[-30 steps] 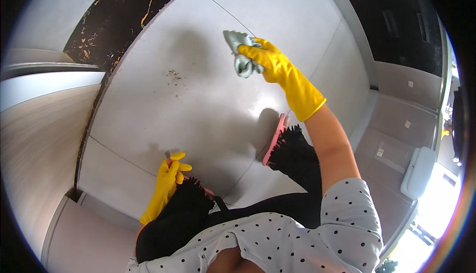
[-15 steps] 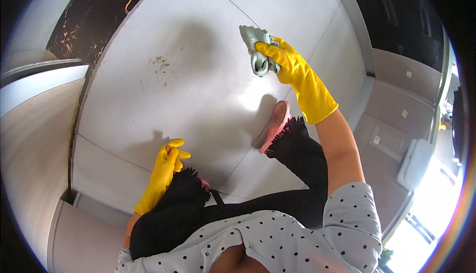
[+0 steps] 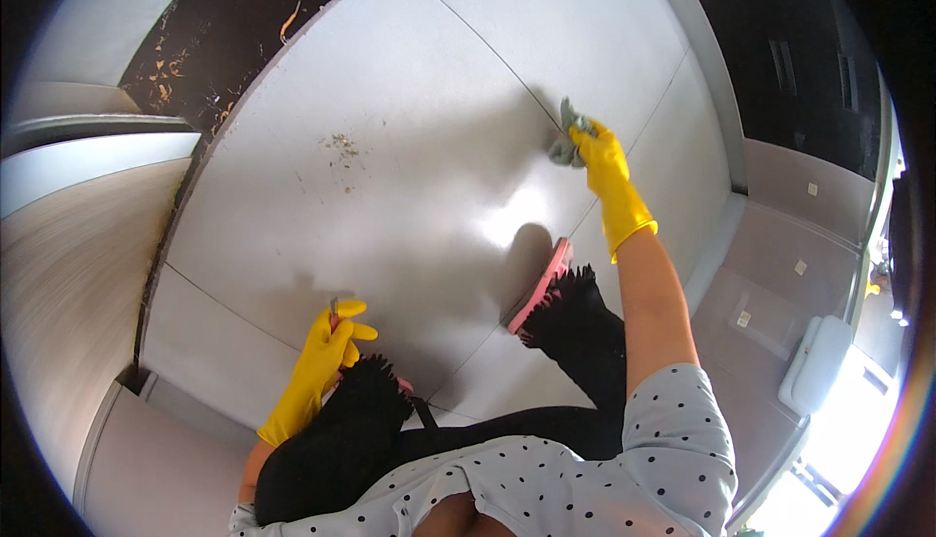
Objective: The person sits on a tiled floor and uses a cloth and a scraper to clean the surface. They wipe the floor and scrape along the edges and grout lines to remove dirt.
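My right hand (image 3: 597, 147), in a yellow rubber glove, is closed round a crumpled grey-green cloth (image 3: 567, 150). It reaches out ahead over the pale floor tiles (image 3: 429, 205), with a shadow beside it; whether the cloth touches the floor I cannot tell. My left hand (image 3: 331, 342), gloved the same way, stays low by my left knee. Between its fingers is a small tool (image 3: 334, 315) with a short metal tip and a reddish handle, mostly hidden by the glove. Crumbs of dirt (image 3: 343, 152) lie on the floor ahead and to the left.
Pink slippers (image 3: 541, 288) are on my feet. A dark marbled panel (image 3: 229, 35) edges the floor at far left, with a wood-grain panel (image 3: 88, 235) nearer. Along the right run cabinets with a glossy black front (image 3: 790, 69). A white box-like object (image 3: 815, 366) is at right.
My right hand has moved rightward and lower with the cloth, away from the dirt crumbs. My left hand keeps its hold on the small tool, and the view has shifted slightly.
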